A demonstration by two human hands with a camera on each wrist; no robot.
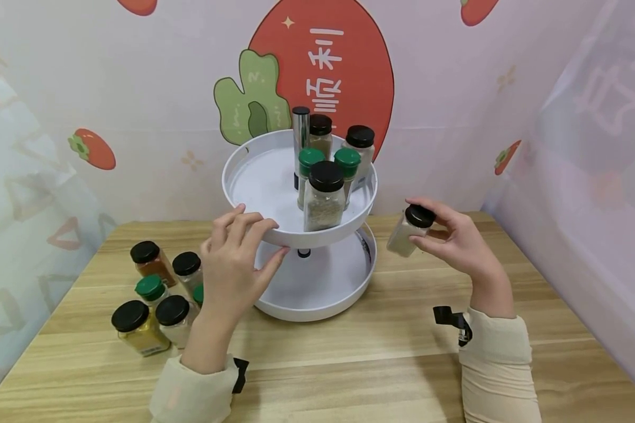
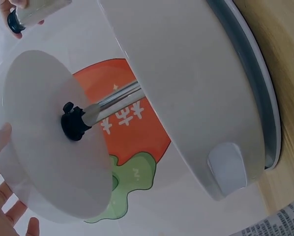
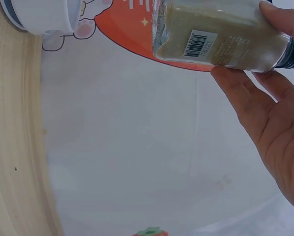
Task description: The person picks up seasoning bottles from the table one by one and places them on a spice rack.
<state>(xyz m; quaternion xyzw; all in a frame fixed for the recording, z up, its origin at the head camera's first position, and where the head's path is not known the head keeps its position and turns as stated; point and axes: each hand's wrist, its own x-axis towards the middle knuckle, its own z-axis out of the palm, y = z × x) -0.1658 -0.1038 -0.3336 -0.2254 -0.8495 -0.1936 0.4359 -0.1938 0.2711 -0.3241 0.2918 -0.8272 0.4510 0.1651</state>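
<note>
My right hand [image 1: 457, 238] holds a square spice jar [image 1: 404, 236] near its black lid, tilted, to the right of a white two-tier rack. In the right wrist view the jar [image 3: 213, 37] shows pale tan powder and a barcode label. With fingers over the rim and thumb beneath, my left hand [image 1: 233, 264] grips the near left edge of the upper tray [image 1: 261, 194]. On that tray stand several jars around a metal post [image 1: 301, 141]; closest is a black-lidded jar [image 1: 324, 202]. The left wrist view shows the tray's underside [image 2: 48, 162] and my left fingers [image 2: 15, 211].
Several spice jars cluster on the wooden table at left, among them a yellow one [image 1: 141, 332], a reddish one [image 1: 155, 267] and a green-lidded one [image 1: 151, 289]. The lower tray [image 1: 317, 305] sits on the table below the upper one. A printed cloth backdrop [image 1: 428, 76] hangs behind.
</note>
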